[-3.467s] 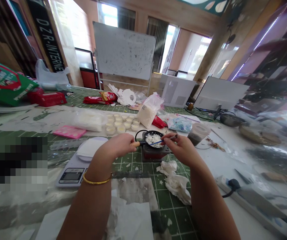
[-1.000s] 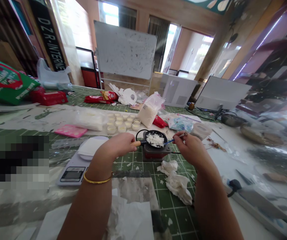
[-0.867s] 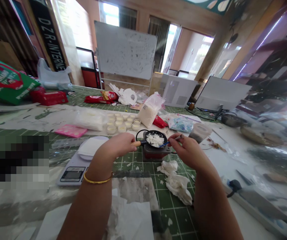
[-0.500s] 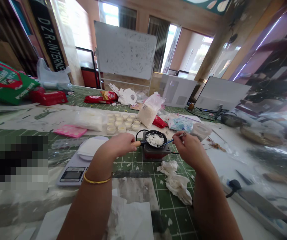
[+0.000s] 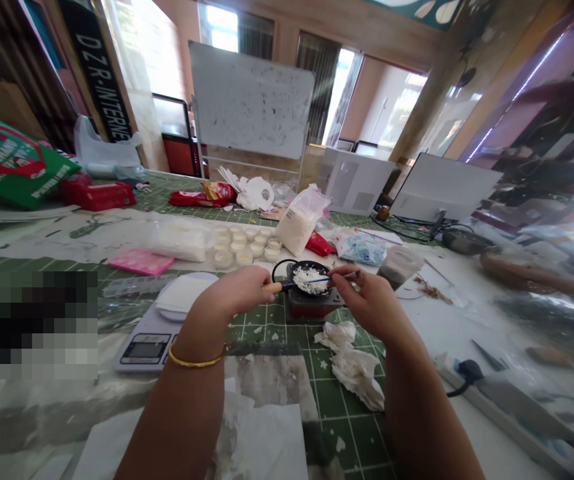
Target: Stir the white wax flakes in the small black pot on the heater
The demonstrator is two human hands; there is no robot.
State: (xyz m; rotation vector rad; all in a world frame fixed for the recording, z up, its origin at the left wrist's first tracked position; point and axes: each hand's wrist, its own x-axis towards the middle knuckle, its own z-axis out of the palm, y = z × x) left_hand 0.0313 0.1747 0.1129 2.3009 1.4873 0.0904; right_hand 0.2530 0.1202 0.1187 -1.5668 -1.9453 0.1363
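Note:
My left hand (image 5: 249, 290) is closed round the wooden handle of a small black frying pan (image 5: 291, 288), which rests on a small dark hot plate (image 5: 311, 307). White flakes (image 5: 309, 279) are heaped in the pan; what they are made of I cannot tell. A thin blue stick (image 5: 321, 279) is pinched in the fingers of my right hand (image 5: 364, 293) and reaches over the pan into the flakes. Its far tip is hard to make out among them.
Several small cups of pale stuff (image 5: 243, 257) and an upright bag of white granules (image 5: 297, 223) stand behind the pan. A kitchen scale (image 5: 141, 350) is at left. Crumpled tissues (image 5: 357, 377) lie near my right forearm, with a power strip (image 5: 511, 420) farther right.
My right hand has moved left and closer to the pan, bringing the blue stick across the flakes. The heap of flakes has shifted a little. My left hand stays on the handle.

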